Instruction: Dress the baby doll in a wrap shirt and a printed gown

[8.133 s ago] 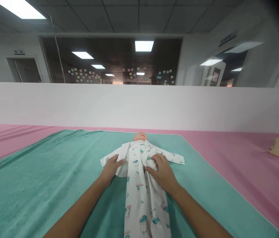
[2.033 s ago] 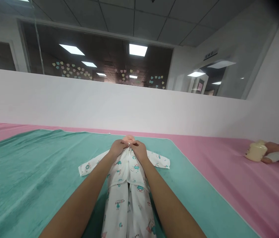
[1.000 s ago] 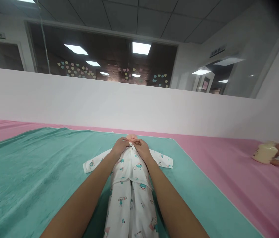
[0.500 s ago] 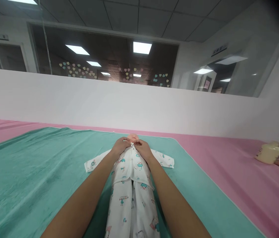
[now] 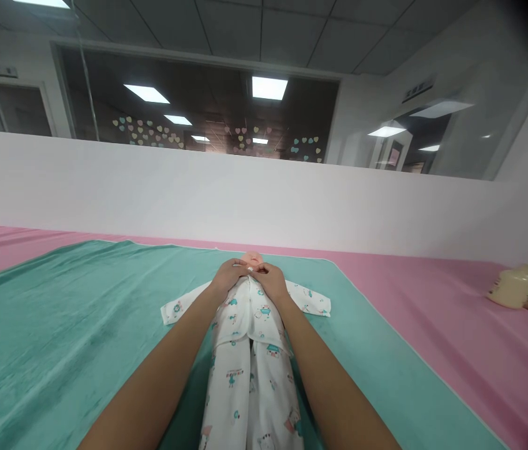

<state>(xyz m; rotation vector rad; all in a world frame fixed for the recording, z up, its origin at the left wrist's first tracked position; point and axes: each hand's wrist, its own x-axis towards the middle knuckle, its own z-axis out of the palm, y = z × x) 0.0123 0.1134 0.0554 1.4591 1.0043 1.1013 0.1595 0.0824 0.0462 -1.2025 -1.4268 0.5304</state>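
Observation:
A baby doll (image 5: 253, 257) lies on its back, its head at the far end, in a white printed shirt (image 5: 257, 309) with both sleeves spread out. White printed trousers (image 5: 226, 387) cover its legs. At the shirt's neck, my left hand (image 5: 232, 275) has its fingers bent in and pinches the collar from the left. My right hand (image 5: 268, 278) pinches the collar from the right, its fingertips almost meeting those of the left. Between the fingertips a small white bit of the collar shows. Finer detail there is hidden by the fingers.
Beneath the doll is a teal blanket (image 5: 80, 325) on a pink sheet (image 5: 413, 300). A pale yellow object (image 5: 513, 287) with a skin-coloured part beside it lies at the far right. Behind stands a white low wall (image 5: 245, 200) with windows above.
The fingertips have closed in over the collar, and the white loop that stood up between them is now mostly covered. The arms have hardly moved.

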